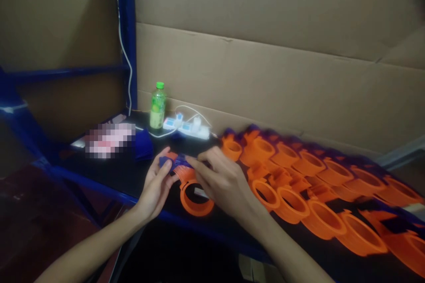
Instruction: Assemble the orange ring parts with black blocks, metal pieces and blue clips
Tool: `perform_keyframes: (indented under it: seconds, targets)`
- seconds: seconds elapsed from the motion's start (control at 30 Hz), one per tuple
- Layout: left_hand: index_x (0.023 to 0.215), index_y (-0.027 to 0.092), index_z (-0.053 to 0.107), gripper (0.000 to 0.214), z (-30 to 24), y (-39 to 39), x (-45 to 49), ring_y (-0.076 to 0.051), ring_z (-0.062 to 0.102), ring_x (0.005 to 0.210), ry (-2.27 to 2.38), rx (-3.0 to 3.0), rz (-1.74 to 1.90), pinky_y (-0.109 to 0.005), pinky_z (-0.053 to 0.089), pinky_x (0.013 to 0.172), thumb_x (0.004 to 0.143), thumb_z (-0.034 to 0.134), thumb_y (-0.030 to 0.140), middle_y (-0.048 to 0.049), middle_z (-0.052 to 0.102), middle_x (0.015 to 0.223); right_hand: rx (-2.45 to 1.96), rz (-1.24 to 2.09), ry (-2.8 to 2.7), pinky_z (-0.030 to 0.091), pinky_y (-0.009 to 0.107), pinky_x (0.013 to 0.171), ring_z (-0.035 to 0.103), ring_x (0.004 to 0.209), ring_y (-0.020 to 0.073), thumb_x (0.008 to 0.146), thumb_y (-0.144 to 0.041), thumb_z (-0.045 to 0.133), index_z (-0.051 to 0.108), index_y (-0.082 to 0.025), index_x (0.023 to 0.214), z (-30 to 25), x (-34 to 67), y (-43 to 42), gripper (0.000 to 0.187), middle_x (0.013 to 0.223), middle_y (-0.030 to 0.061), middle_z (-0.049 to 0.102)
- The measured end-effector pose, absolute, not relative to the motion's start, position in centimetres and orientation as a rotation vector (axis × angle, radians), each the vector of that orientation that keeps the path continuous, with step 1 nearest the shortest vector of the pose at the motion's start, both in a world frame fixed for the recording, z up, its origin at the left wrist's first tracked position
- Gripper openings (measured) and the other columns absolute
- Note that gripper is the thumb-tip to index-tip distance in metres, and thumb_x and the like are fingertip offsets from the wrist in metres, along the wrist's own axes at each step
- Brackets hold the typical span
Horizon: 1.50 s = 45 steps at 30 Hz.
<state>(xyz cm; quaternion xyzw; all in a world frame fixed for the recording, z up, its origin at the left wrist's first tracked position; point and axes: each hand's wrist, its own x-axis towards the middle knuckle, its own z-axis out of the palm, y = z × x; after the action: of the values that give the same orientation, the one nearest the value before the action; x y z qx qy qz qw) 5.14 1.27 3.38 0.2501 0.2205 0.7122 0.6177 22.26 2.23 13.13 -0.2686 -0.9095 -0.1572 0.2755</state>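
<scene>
An orange plastic part with a round ring (196,212) at its lower end is held above the front edge of the black tabletop. A dark blue piece (182,160) lies across its upper end; its material is too blurred to tell. My left hand (156,188) is closed around that upper end, with the thumb on top. My right hand (226,181) has its bent fingers pressed at the right side of the blue piece, partly hiding the part. Several similar orange ring parts (294,203) stand in rows to the right, many with dark blue pieces behind them.
A stack of dark blue pieces (143,145) lies left of my hands, beside a blurred-out pink item (109,140). Behind stand a green-capped bottle (158,108) and a white power strip (189,128) with cables. A cardboard wall (265,79) and blue frame post (128,40) bound the table.
</scene>
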Motion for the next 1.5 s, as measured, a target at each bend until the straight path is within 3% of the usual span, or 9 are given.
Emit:
perform_keyframes:
  seconds: [0.33,0.5,0.63,0.73,0.87,1.3,1.4,1.5]
  targets:
    - [0.131,0.025,0.061,0.057,2.8,1.1,5.0,-0.021,0.067,0.105,0.561,0.671,1.592,-0.032,0.053,0.091,0.078,0.081,0.025,-0.0058,0.069,0.116,-0.777,-0.298,-2.621,0.054,0.033,0.074,0.059,0.093,0.0205,0.095,-0.013,0.053,0.069,-0.017,0.118,14.0,22.4,1.0,0.028,0.106,0.0105,0.067]
    - [0.127,0.023,0.064,0.06,2.7,0.5,4.8,-0.023,0.064,0.109,0.553,0.822,1.636,-0.031,0.049,0.096,0.071,0.085,0.025,-0.0073,0.067,0.121,-0.859,0.268,-2.441,0.053,0.037,0.094,0.061,0.109,0.0209,0.097,-0.038,0.059,0.067,-0.025,0.123,14.3,22.7,1.0,0.03,0.12,0.0066,0.066]
    - [0.127,0.023,0.065,0.073,2.6,-0.2,4.8,-0.03,0.062,0.112,0.671,1.027,1.684,-0.033,0.049,0.094,0.059,0.092,0.025,-0.0087,0.065,0.125,-0.961,0.79,-2.156,0.054,0.033,0.087,0.065,0.095,0.0177,0.096,-0.036,0.06,0.07,-0.022,0.113,13.2,23.0,1.7,0.025,0.106,0.0062,0.07]
    - [0.125,0.025,0.067,0.071,2.9,-0.5,4.8,-0.031,0.06,0.113,0.685,1.156,1.677,-0.034,0.048,0.095,0.058,0.091,0.023,-0.0082,0.062,0.126,-0.939,1.174,-1.929,0.053,0.031,0.085,0.065,0.092,0.0166,0.091,-0.038,0.067,0.071,-0.02,0.107,11.9,23.1,2.0,0.024,0.101,0.0052,0.07]
    - [0.122,0.026,0.069,0.069,3.7,-0.8,4.8,-0.03,0.059,0.111,0.661,1.247,1.672,-0.036,0.047,0.096,0.057,0.091,0.021,-0.0076,0.061,0.12,-0.948,1.396,-1.721,0.051,0.028,0.081,0.064,0.086,0.0148,0.084,-0.038,0.074,0.072,-0.02,0.102,10.9,23.3,2.0,0.026,0.095,0.0034,0.07]
    - [0.119,0.027,0.07,0.071,5.0,-1.9,4.3,-0.032,0.059,0.109,0.628,1.462,1.542,-0.041,0.048,0.096,0.053,0.093,0.017,-0.0079,0.06,0.111,-0.917,1.44,-1.685,0.047,0.025,0.072,0.06,0.08,0.0136,0.082,-0.036,0.076,0.072,-0.019,0.091,10.9,24.1,1.2,0.02,0.086,0.0016,0.067]
    - [0.117,0.025,0.071,0.071,5.0,-1.9,4.7,-0.034,0.059,0.114,0.664,1.352,1.569,-0.041,0.048,0.099,0.05,0.094,0.015,-0.0086,0.062,0.115,-0.945,1.13,-1.881,0.051,0.03,0.078,0.063,0.086,0.0163,0.092,-0.038,0.065,0.073,-0.021,0.098,11.3,24.1,0.5,0.02,0.093,0.0039,0.067]
    - [0.122,0.026,0.067,0.069,4.8,-1.3,5.2,-0.03,0.063,0.111,0.753,1.085,1.642,-0.036,0.05,0.097,0.058,0.092,0.017,-0.0072,0.066,0.118,-0.99,0.481,-2.113,0.053,0.039,0.09,0.062,0.104,0.0216,0.099,-0.033,0.052,0.066,-0.028,0.127,11.4,23.7,-1.1,0.031,0.111,0.0084,0.065]
